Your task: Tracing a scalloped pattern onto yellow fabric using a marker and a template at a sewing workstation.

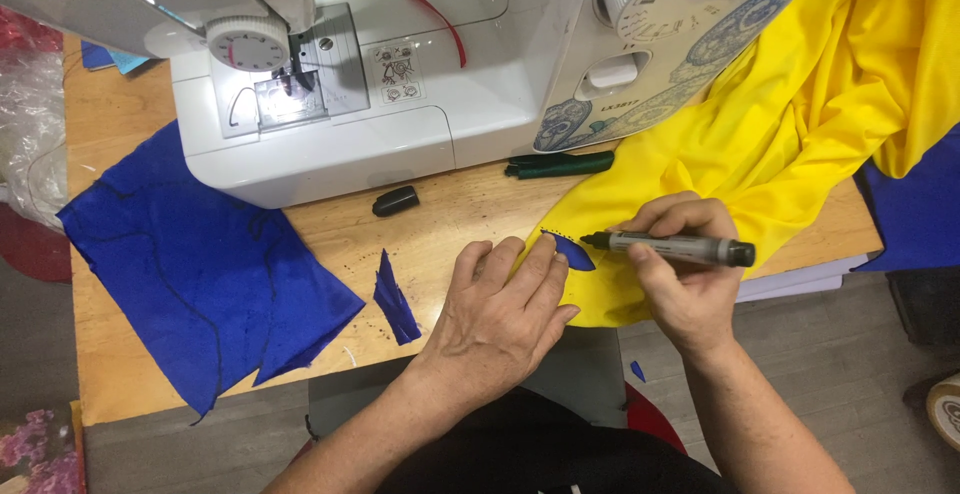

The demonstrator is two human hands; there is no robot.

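- the right hand [690, 289] pinched a grey marker [680, 248], tip on a small blue patch [574, 254].
- the left hand [505, 309] lay open and flat, pinning the patch on yellow fabric [790, 124] near the worktop [130, 374] front edge.
- the fabric looked thin, limp, perhaps slippery; best held flat beside the patch.

One head-worn camera looks steeply down, close over the wooden table [120, 374] edge.

The left hand [505, 309] lies flat, palm down, fingers spread, at lower centre of the frame. Just right of it, the right hand [680, 274] is curled in a writing grip, forearm angling toward lower right.
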